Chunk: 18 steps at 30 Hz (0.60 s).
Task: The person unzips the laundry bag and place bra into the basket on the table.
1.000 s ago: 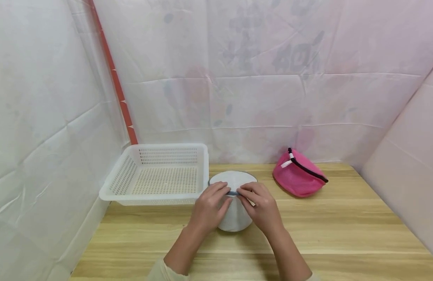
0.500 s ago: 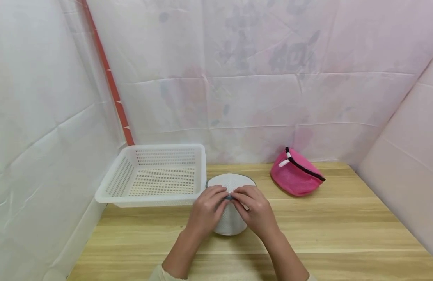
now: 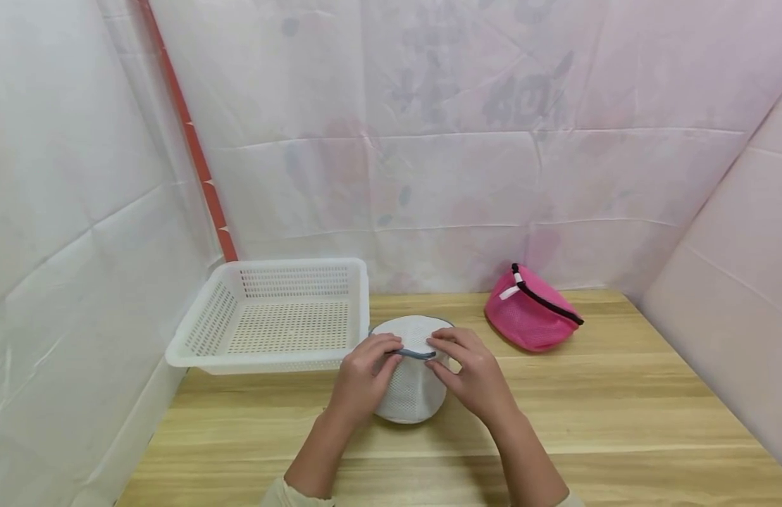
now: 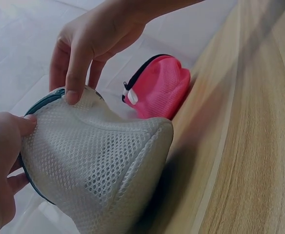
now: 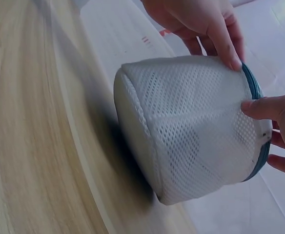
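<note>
A white mesh laundry bag (image 3: 408, 398) with a blue-green zipper (image 3: 413, 353) around its top stands just above or on the wooden table. My left hand (image 3: 361, 379) pinches the zipper edge on the left, thumb in front and fingers over the top. On the other side my right hand (image 3: 472, 372) pinches the rim near one end of the zipper. In the right wrist view the laundry bag (image 5: 191, 129) keeps its rounded shape, with both thumbs on its mesh. Whether a zipper pull is between the fingers is hidden.
A white perforated plastic basket (image 3: 264, 362) stands left of the bag, close to it. Farther back on the right lies a pink mesh bag (image 3: 530, 324) with a black zipper. Pale plastic sheeting (image 3: 454, 183) hangs behind the table (image 3: 594, 415).
My fingertips came together at the rim, then parted, and a stretch of zipper now shows between them. The bag has shifted slightly left and down in the head view.
</note>
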Tool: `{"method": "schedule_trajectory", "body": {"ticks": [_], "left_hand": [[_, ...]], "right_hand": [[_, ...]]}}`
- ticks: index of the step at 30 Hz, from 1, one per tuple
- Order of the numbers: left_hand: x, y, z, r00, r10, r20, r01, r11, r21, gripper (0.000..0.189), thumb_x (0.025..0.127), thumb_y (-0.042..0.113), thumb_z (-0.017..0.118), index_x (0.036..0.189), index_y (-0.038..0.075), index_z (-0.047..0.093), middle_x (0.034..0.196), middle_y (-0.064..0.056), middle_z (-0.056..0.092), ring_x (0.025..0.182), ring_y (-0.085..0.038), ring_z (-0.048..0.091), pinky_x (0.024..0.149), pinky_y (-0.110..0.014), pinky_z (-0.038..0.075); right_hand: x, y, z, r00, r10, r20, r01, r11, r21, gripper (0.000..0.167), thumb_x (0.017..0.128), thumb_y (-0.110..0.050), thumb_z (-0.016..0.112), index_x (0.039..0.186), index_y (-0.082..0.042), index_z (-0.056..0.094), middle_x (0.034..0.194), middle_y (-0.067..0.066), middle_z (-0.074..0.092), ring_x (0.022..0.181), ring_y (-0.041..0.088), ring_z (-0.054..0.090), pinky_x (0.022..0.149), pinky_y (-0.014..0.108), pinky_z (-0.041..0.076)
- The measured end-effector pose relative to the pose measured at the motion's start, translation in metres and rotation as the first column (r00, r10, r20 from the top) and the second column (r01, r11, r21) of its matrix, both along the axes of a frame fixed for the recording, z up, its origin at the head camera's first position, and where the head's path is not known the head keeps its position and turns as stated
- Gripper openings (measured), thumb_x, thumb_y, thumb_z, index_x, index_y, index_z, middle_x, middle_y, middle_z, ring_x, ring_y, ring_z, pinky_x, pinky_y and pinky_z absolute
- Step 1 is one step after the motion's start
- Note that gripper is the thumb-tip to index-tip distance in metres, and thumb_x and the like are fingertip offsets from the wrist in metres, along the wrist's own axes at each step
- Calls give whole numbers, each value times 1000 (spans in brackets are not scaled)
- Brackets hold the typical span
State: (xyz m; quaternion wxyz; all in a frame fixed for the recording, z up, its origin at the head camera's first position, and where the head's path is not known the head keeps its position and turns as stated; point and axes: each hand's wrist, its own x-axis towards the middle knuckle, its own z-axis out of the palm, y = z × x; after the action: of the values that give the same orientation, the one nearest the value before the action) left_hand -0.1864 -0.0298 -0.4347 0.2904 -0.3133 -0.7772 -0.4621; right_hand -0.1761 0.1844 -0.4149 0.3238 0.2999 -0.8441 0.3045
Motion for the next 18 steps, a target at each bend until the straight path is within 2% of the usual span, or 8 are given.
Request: {"method": "schedule_trajectory", "body": {"ticks": [5,9,15,18], "left_hand": [[-1,-1,1,1000,-14,4,14,999,31,16,87,3,72,103,4,72,109,-7,71,108,-21,67,97,-26,52],[-3,-2,0,1000,-15,1,15,999,37,17,86,3,73,103,4,72,108,-7,71,108,-21,67,97,-23,52],[-3,-3,0,999,32,3,-32,999,18,19,84,2,76,103,4,73,109,-5,72,109,-20,67,100,-32,52],[-2,-3,2,998,63,22,-63,998,3,21,83,2,76,104,4,73,110,-6,72,111,-21,67,101,-35,51]], "right_hand": [[-2,3,-2,998,-37,-53,37,999,-2,43,63,2,89,103,-4,76,108,5,70,103,22,64,92,15,49],[-3,4,-2,997,-44,-59,44,999,-4,40,64,2,89,102,-5,76,106,5,70,100,21,64,90,15,50],[-2,3,-2,999,-30,-27,30,1000,3,33,69,-2,87,101,-5,77,105,5,70,99,20,64,92,10,47],[-2,2,-2,999,-28,-36,29,1000,6,32,69,-3,87,100,-5,77,103,5,70,98,20,64,89,12,49]]}}
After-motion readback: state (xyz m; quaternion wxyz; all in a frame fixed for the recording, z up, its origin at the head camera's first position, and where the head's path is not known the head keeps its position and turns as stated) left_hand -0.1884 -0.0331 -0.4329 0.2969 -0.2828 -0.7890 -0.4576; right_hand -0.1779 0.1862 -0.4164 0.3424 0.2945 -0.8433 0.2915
